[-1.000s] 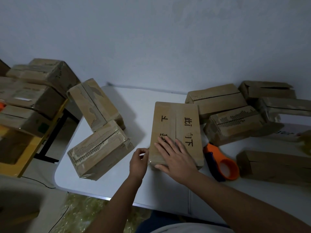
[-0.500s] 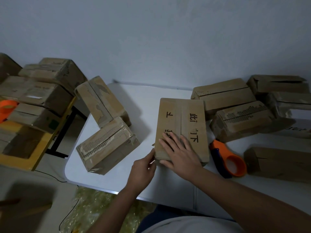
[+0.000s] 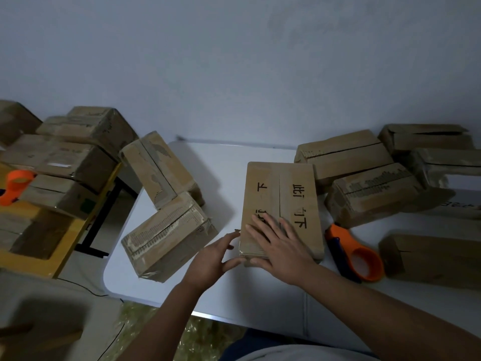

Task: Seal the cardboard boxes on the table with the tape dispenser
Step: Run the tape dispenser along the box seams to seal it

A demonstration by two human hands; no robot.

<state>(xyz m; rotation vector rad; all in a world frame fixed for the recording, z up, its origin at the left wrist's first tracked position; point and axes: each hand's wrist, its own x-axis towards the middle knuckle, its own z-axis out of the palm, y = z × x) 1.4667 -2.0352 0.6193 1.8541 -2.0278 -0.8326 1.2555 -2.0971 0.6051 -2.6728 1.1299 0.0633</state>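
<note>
Box [image 3: 282, 194]: flat brown cardboard, flaps closed.
Right hand [image 3: 279, 246]: your fingers splayed flat on it.
Left hand [image 3: 213, 261]: fingers apart, touching its near corner.
Dispenser [image 3: 355, 254]: orange plastic loop, just right of box.

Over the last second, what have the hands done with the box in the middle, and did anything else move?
The left hand opened from a curled pinch at the near-left corner of the middle box; its fingers now stretch toward that corner. The right hand stayed flat on the box top. The box and the orange tape dispenser to its right have not moved on the table.
</note>
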